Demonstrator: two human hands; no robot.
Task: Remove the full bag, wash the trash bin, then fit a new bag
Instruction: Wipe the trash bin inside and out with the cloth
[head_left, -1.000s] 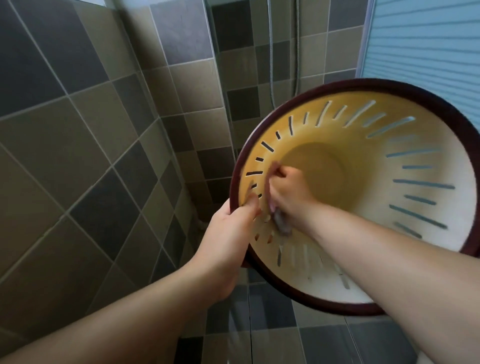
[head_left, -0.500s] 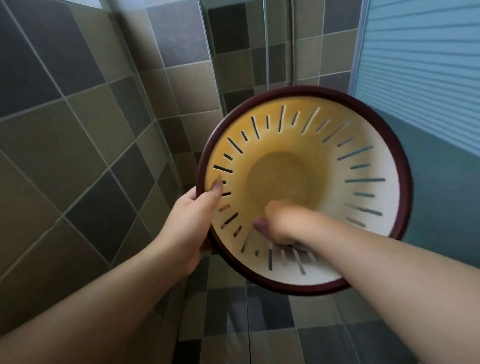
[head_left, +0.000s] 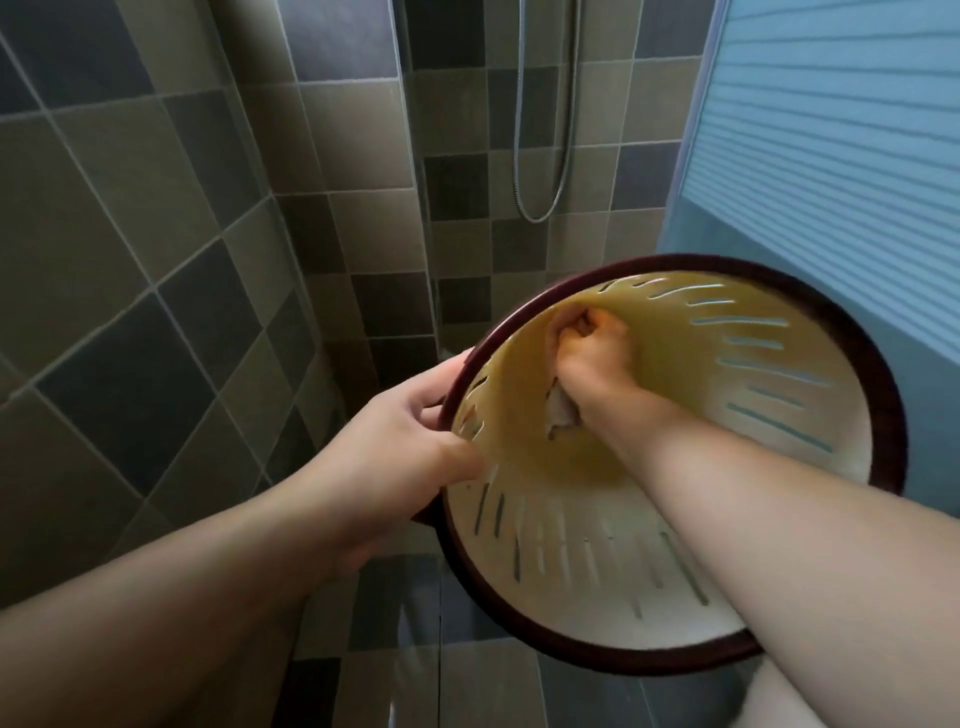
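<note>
A view looking down at two bare arms reaching into a tiled shower corner. On the left, a wall of grey and tan square tiles (head_left: 156, 218) runs back to the corner, where a silver shower hose (head_left: 540, 208) hangs in a loop.

The left hand (head_left: 395, 462) grips the left edge of a round, cream-yellow plastic trash bin with a dark maroon rim (head_left: 737, 467). Its thumb lies curled over the rim against the inner wall, while the fingers (head_left: 441, 376) wrap around the outside.

The bin is held up in the air above the tiled floor (head_left: 467, 686), tipped on its side so that its open mouth faces the camera. Narrow vertical slots ring its inner wall, and its rounded bottom shows deep inside. No bag is in it.

The right forearm reaches in from the lower right, across the lower rim. The right hand (head_left: 597, 358) is balled into a fist against the upper left of the inner wall, its fingers clenched around a small pale cloth or sponge (head_left: 560, 415), of which only a scrap peeks out beneath the wrist.

To the right stands a pale blue ribbed panel (head_left: 841, 156).
</note>
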